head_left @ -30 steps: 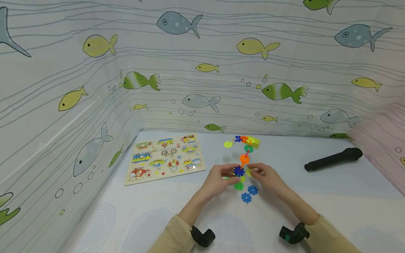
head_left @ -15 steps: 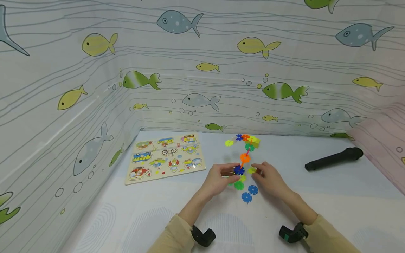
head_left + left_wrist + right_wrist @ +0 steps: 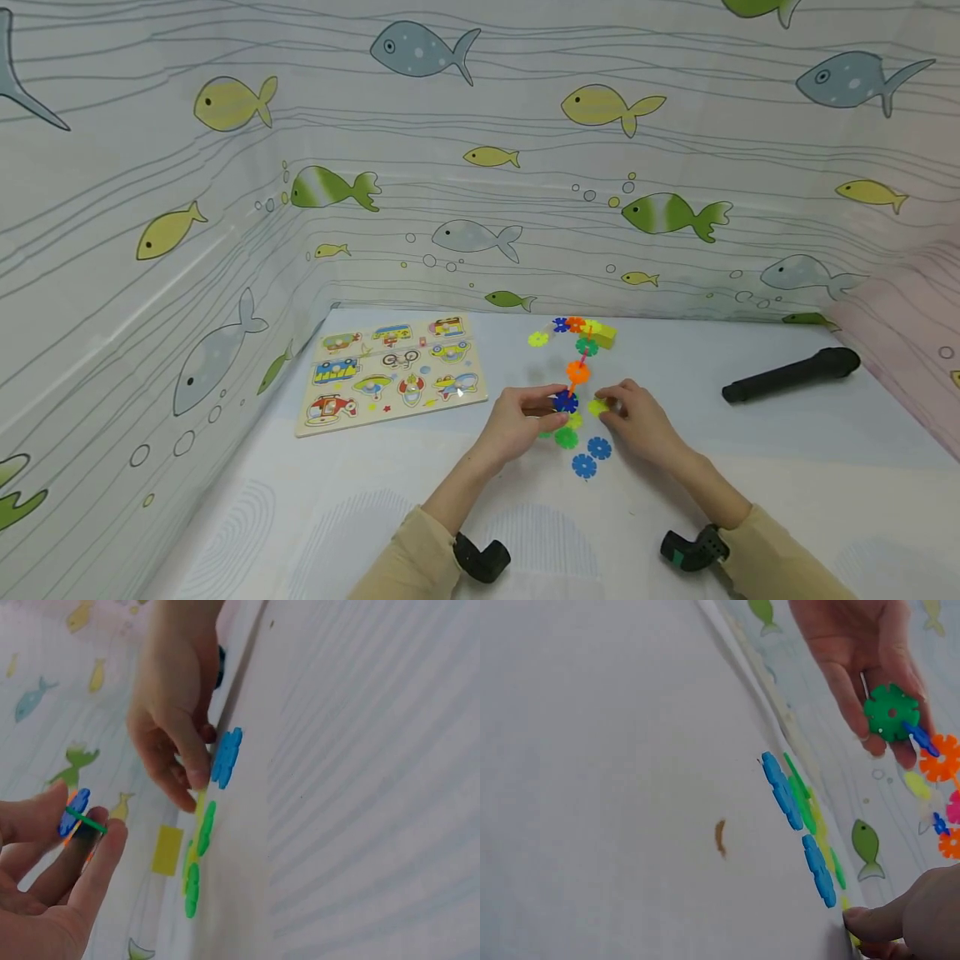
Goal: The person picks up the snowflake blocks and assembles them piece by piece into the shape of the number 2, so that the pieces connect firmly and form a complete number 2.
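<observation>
Now, left hand (image 3: pixel 517 421): pinching the snowflake chain (image 3: pixel 570 392).
Right hand (image 3: pixel 637 421): pinching a yellow disc (image 3: pixel 597 407).
Bench (image 3: pixel 750 467): lying bare rightward.

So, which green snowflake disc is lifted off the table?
The green disc that the left hand holds, joined to a dark blue one; the other green discs lie flat.

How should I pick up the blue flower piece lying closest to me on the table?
The blue flower piece lies flat on the table, so you probably can't get under it. Come from straight above and pinch two opposite petals at its rim, or tip one edge up first. Its near side is free; another blue piece lies just behind it.
</observation>
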{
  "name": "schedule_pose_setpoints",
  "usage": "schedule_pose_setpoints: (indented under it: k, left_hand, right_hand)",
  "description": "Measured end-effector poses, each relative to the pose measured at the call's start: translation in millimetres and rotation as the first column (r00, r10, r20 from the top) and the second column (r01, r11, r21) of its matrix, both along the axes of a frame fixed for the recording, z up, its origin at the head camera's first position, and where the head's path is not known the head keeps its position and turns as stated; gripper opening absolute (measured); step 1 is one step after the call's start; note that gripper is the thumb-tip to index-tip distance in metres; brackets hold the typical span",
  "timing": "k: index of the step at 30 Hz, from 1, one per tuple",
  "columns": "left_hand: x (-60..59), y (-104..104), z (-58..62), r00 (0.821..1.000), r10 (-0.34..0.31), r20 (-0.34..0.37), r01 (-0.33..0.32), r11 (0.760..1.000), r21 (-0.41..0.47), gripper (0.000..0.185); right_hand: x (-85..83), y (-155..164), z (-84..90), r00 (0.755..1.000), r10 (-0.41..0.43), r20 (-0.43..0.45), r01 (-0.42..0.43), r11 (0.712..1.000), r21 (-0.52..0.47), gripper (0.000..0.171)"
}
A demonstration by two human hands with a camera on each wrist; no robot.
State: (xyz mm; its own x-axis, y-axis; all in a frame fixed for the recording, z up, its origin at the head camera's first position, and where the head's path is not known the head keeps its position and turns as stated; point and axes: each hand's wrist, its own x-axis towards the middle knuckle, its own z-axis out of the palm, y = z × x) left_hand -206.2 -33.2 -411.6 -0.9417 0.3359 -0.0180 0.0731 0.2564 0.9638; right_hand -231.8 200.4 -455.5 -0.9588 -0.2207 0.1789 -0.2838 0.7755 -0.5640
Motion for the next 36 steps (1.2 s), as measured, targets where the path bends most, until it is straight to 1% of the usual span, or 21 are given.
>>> schedule_pose_setpoints:
  k: [5,9,11,13,14,15,16,18,19,20,21,23,26,30,33,36]
  left_hand:
    - [1.1,-0.2,0.7,1.0,-0.005,0.007,0.005,1.0,0.006,0.04]
    - [0.9,-0.5,-0.3,1.0,0.0,0.017,-0.001,1.0,0.017,0.04]
    - [0.5,-0.9,-0.9,1.0,0.003,0.012,-0.003,1.0,0.023,0.041]
    - [-0.1,-1.4,-0.9,1.0,0.008,-0.002,-0.008,1.0,0.025,0.041]
    - [-0.5,-1.7,-0.9,1.0,0.009,-0.012,-0.009,1.0,0.022,0.041]
    - [-0.9,-2.0,-0.9,1.0,0.013,-0.022,-0.013,1.0,0.022,0.041]
    - [-1.1,-2.3,-0.4,0.999,0.016,-0.033,-0.016,1.0,0.021,0.041]
    - [-1.6,-2.5,0.3,0.999,0.025,-0.043,-0.024,0.999,0.025,0.042]
    - [-1.6,-2.5,0.5,0.999,0.027,-0.047,-0.026,0.999,0.028,0.042]
    - [-1.7,-2.5,0.9,0.998,0.029,-0.05,-0.027,0.999,0.03,0.042]
    - [-1.5,-2.5,1.3,0.998,0.031,-0.052,-0.029,0.999,0.034,0.042]
    - [-0.8,-1.9,1.9,0.998,0.031,-0.054,-0.029,0.999,0.039,0.043]
    - [0.3,-1.3,2.4,0.998,0.025,-0.058,-0.023,0.999,0.041,0.042]
    - [1.0,-0.6,3.5,0.998,0.014,-0.056,-0.011,0.999,0.049,0.042]
    - [0.5,-0.4,3.7,0.998,0.007,-0.057,-0.004,0.999,0.055,0.042]
    - [0.1,-0.3,3.1,0.998,0.003,-0.064,0.001,0.999,0.052,0.042]
  right_hand:
    - [0.4,1.8,1.7,0.998,-0.019,0.068,0.021,1.0,-0.023,0.026]
    - [1.3,-0.5,4.3,0.991,-0.031,0.133,0.043,0.995,-0.085,0.024]
    - [2.6,-3.0,7.3,0.985,0.003,0.171,0.022,0.989,-0.144,0.023]
    - [4.6,-6.2,11.1,0.971,0.076,0.228,-0.022,0.973,-0.229,0.02]
    - [6.1,-8.1,13.3,0.958,0.126,0.258,-0.051,0.959,-0.278,0.02]
    - [7.8,-10.2,15.8,0.939,0.178,0.293,-0.076,0.942,-0.328,0.021]
    - [9.6,-12.2,18.2,0.916,0.232,0.327,-0.098,0.921,-0.378,0.022]
    - [14.1,-17.4,22.9,0.863,0.33,0.383,-0.128,0.875,-0.467,0.023]
    - [17.0,-20.2,25.8,0.837,0.37,0.402,-0.136,0.854,-0.503,0.024]
    - [19.6,-23.1,27.5,0.817,0.403,0.412,-0.142,0.833,-0.534,0.025]
    - [22.2,-26.0,28.8,0.8,0.426,0.422,-0.139,0.816,-0.561,0.026]
    - [27.0,-31.6,30.3,0.783,0.457,0.422,-0.139,0.79,-0.597,0.026]
    - [32.1,-37.1,29.5,0.782,0.464,0.415,-0.12,0.767,-0.631,0.029]
    - [34.5,-39.5,28.0,0.801,0.433,0.414,-0.074,0.757,-0.649,0.035]
    - [34.4,-39.3,27.2,0.808,0.417,0.415,-0.046,0.748,-0.662,0.036]
    - [34.2,-39.6,27.0,0.804,0.425,0.416,-0.04,0.736,-0.676,0.035]
